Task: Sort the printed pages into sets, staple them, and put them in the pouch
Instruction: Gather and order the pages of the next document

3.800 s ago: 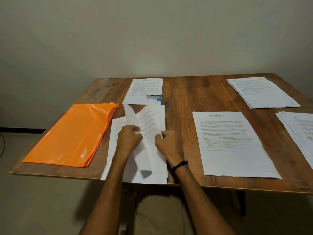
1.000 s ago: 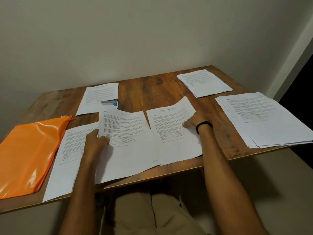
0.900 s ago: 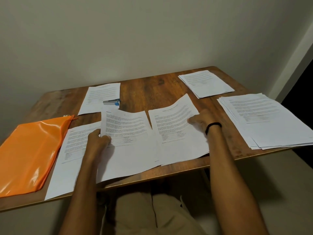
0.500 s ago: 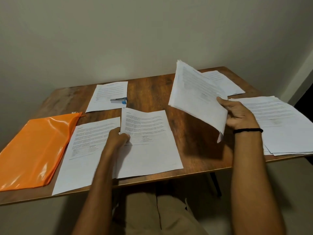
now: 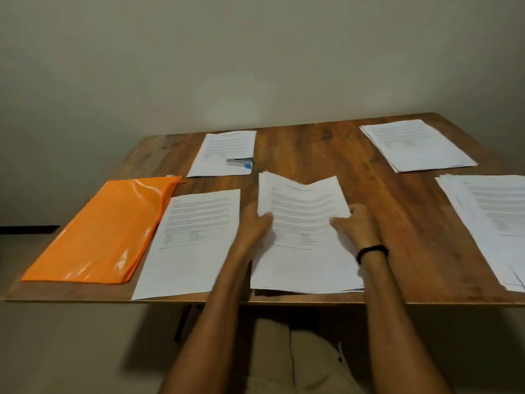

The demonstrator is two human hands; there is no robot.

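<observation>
A set of printed pages [image 5: 305, 223] sits at the near middle of the wooden table [image 5: 312, 149], its top edge bowed upward. My left hand [image 5: 255, 223] grips its left edge and my right hand [image 5: 355, 226] grips its right edge. Another printed page [image 5: 196, 237] lies flat just left of it. The orange pouch [image 5: 108, 226] lies at the near left. A small grey and blue stapler [image 5: 240, 162] rests on a further sheet [image 5: 224, 152] at the back.
Two more paper stacks lie on the right: one at the back right [image 5: 414, 145], a thicker fanned stack [image 5: 494, 220] at the right edge. The table's near edge runs just below the held pages. A plain wall stands behind.
My right hand lifted a stack from the middle right and brought it onto the page my left hand held. Both hands now hold this combined set. The view swung back left.
</observation>
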